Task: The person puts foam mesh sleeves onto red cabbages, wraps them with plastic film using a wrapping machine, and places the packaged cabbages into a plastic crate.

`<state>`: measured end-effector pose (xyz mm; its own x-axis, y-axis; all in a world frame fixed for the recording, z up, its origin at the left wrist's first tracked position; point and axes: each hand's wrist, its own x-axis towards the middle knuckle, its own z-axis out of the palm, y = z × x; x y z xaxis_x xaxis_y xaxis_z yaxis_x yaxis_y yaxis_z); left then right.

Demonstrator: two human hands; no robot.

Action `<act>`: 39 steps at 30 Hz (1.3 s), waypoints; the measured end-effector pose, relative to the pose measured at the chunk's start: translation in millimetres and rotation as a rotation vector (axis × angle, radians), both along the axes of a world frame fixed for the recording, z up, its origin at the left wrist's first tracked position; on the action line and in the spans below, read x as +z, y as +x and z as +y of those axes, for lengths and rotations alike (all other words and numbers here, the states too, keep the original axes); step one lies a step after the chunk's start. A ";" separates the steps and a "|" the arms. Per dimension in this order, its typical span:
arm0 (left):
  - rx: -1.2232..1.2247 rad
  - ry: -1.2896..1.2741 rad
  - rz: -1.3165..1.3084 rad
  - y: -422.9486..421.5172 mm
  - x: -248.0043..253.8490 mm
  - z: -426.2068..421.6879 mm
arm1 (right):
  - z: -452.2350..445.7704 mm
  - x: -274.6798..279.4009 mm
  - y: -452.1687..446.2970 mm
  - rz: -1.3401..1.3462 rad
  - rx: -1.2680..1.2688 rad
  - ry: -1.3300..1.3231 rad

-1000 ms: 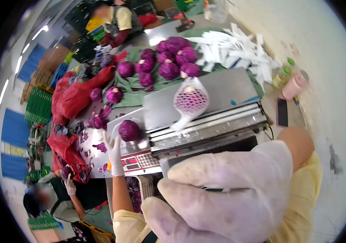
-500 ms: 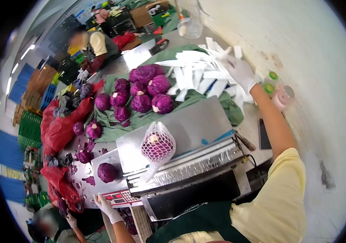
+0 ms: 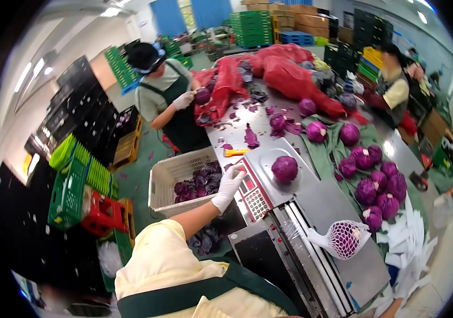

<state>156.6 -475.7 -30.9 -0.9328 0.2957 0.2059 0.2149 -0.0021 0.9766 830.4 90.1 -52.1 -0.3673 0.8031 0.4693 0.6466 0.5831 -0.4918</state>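
Note:
My left hand [image 3: 228, 188], in a white glove, is at the near left edge of the scale [image 3: 253, 193], its fingers stretched out beside the red display and keypad. A bare purple cabbage [image 3: 284, 168] sits on the scale's metal plate. Right of it, a purple cabbage in white mesh netting [image 3: 347, 239] lies on the metal top of the wrapping machine [image 3: 311, 259]. My right hand [image 3: 407, 283] is at the lower right among the white net sleeves [image 3: 406, 238]; its glove blends with them, so its fingers cannot be made out.
Several purple cabbages [image 3: 388, 205] rest on green cloth [image 3: 324, 153]. Left of the scale is a white crate [image 3: 157, 185] with loose leaves. An orange-handled tool [image 3: 236, 152] lies by the scale. A co-worker [image 3: 170, 100] holds a cabbage beside red mesh sacks [image 3: 295, 79]; another person [image 3: 396, 90] stands far right.
My view has swung left, bringing the crate and co-worker into fuller view. The left hand stays by the scale, its fingers now closer to the edge. The right hand remains among the white sleeves.

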 end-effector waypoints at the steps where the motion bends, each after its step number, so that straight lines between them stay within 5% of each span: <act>1: -0.001 0.004 0.041 13.0 17.9 3.1 | -9.0 29.3 3.5 0.071 -0.073 -0.001; 6: -0.108 0.118 0.177 100.1 122.0 9.5 | -152.3 190.4 -97.1 0.120 -0.007 0.172; 10: -0.574 0.381 0.097 184.9 171.2 29.2 | -297.5 202.0 -197.4 -0.097 0.395 0.041; 11: -0.699 0.348 0.061 206.5 185.1 26.8 | -368.2 256.5 -245.4 -0.165 0.683 -0.180; 12: -0.825 0.312 0.024 222.5 190.6 23.5 | -401.3 245.5 -269.7 -0.041 0.725 -0.189; 14: -1.020 0.143 0.168 233.1 168.6 23.4 | -424.2 223.3 -286.9 -0.225 0.733 -0.236; 16: -1.017 0.075 0.171 232.8 134.1 21.6 | -435.2 190.6 -298.2 -0.058 0.769 -0.422; 20: -0.638 0.301 0.010 234.2 139.5 9.1 | -445.4 173.6 -304.7 0.065 0.771 -0.707; 22: -0.606 0.242 -0.381 225.1 129.9 9.9 | -451.3 178.4 -305.7 0.345 0.604 -1.126; 26: -0.805 0.337 -0.630 204.1 136.5 7.1 | -480.8 194.4 -340.8 0.618 0.588 -0.947; 28: -0.803 0.374 -0.550 199.8 135.2 8.9 | -486.0 167.8 -358.4 0.691 0.696 -0.953; 30: -0.594 0.312 0.010 184.5 119.4 18.3 | -500.9 159.8 -382.4 0.814 0.765 -0.903; 32: -0.579 0.165 0.106 161.1 135.7 7.8 | -495.2 137.5 -395.2 0.890 0.644 -0.972; 35: -0.378 0.375 0.327 132.7 122.9 15.6 | -489.2 127.1 -425.7 0.870 0.637 -0.882; 36: -0.378 0.375 0.321 123.6 116.3 17.2 | -475.9 108.0 -429.4 0.867 0.633 -0.885; 37: -0.471 0.330 0.008 113.6 117.8 15.5 | -453.2 76.1 -427.1 0.849 0.636 -1.033; 38: -0.557 0.280 -0.308 104.0 117.6 14.7 | -450.3 77.9 -431.0 0.568 0.601 -0.874; 39: -0.597 0.392 -0.327 92.8 103.5 24.9 | -447.7 80.2 -435.1 0.298 0.558 -0.701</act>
<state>249.4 -450.8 72.6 -0.6704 0.7285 0.1410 -0.2292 -0.3841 0.8944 395.3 -357.6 28.1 -0.7265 0.6822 0.0829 0.1544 0.2795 -0.9476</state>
